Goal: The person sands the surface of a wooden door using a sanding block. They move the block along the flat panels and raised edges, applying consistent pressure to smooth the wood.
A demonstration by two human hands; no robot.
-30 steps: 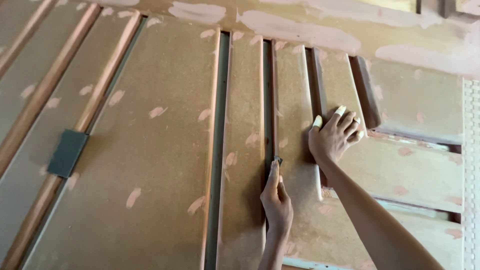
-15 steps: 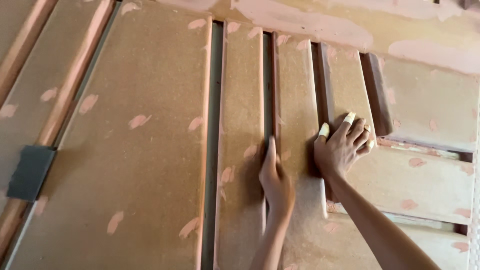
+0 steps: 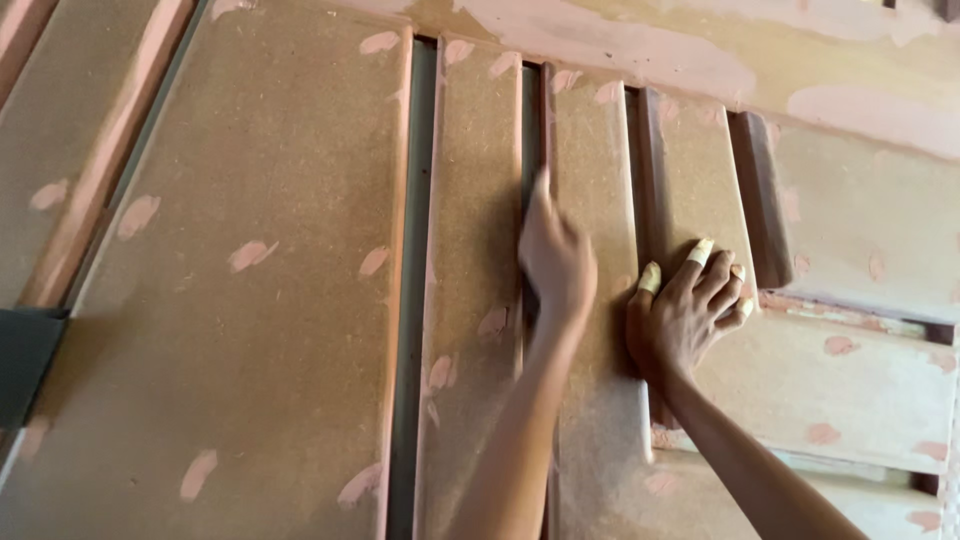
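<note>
Groove (image 3: 531, 110): my left hand (image 3: 555, 255) runs fingertips pressed together inside; right hand (image 3: 690, 310) spread flat on panel (image 3: 600, 420).

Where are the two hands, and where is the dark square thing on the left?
left hand (image 3: 555, 265), head view, back of the hand.
right hand (image 3: 685, 320), head view, back of the hand.
dark square piece (image 3: 25, 360), head view, its flat face.

No packages, labels, signs or screens are showing anywhere in this view.
</note>
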